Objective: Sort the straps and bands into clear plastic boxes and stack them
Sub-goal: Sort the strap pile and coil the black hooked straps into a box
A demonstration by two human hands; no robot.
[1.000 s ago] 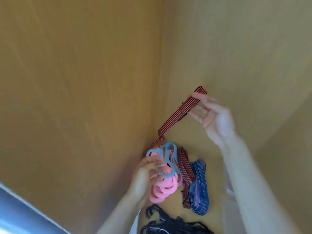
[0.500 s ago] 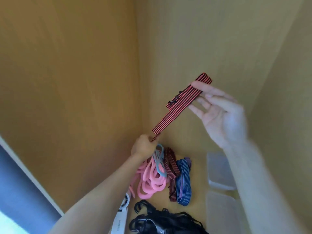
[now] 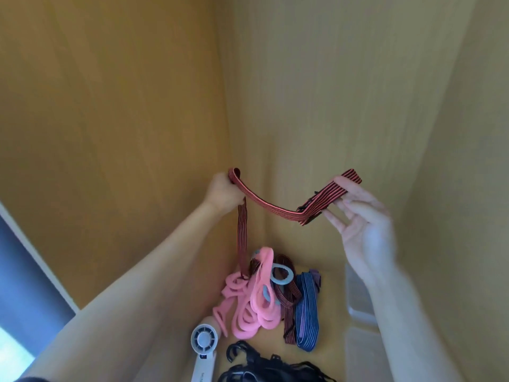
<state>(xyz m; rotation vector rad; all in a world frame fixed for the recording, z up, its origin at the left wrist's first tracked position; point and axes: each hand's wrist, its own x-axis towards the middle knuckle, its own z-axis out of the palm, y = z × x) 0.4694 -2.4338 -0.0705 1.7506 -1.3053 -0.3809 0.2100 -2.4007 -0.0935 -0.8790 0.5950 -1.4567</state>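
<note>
A red-and-black striped strap [image 3: 275, 211] is held up between both hands, sagging in the middle. One end is gripped in the curled fingers of the left hand [image 3: 223, 190]. The other end is pinched by the right hand [image 3: 363, 230], whose remaining fingers are spread. A tail is hung down to the pink bands [image 3: 253, 304] below.

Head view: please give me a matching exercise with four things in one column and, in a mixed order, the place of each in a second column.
Things
1. red striped strap
2. pink bands
3. blue striped strap
4. white fan

Places
a. lying just right of the dark red strap
b. held up between left hand and right hand
c. at the bottom edge, left of the black straps
d. under the hanging strap end

Pairs: 1-b, 2-d, 3-a, 4-c
</note>
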